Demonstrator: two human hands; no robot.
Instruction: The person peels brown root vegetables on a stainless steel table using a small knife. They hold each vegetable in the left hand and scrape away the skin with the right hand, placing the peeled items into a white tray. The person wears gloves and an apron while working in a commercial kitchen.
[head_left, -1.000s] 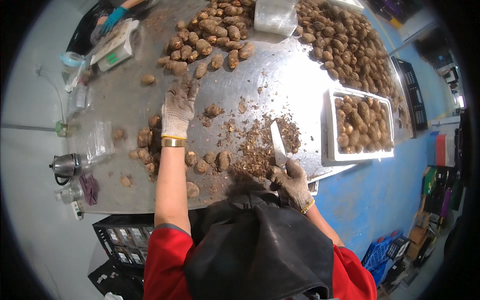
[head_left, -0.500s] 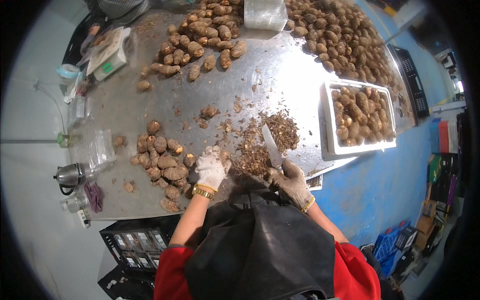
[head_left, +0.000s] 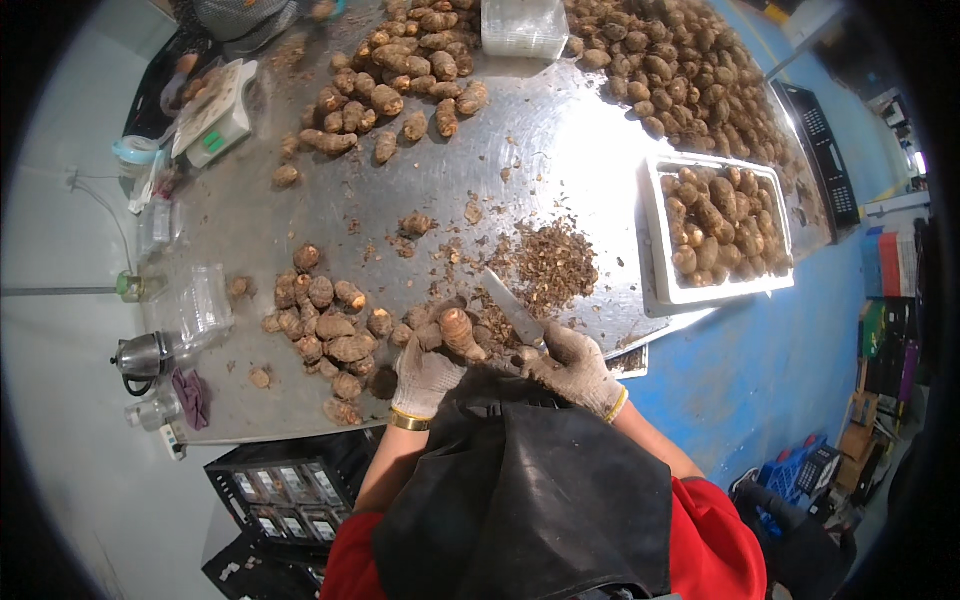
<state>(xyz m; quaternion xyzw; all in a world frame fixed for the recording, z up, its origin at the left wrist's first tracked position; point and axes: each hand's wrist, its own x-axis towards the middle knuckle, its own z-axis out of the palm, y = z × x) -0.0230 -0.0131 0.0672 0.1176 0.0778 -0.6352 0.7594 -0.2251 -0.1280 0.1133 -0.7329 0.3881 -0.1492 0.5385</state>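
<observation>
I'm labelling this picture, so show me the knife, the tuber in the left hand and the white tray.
Knife (head_left: 513, 307): head view, middle of the blade.
Tuber (head_left: 458, 332): head view, middle of its brown side.
White tray (head_left: 725, 293): head view, its near rim.

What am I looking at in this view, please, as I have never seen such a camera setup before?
There is no robot here: these are a person's own gloved hands, seen from above by a wide fisheye camera worn on the head, so straight edges bend near the rim. The left hand holds a brown tuber; the right hand holds a knife. On the metal table lie brown scraps, a cluster of tubers to the left and larger heaps farther off. A white tray of tubers stands at the right.
</observation>
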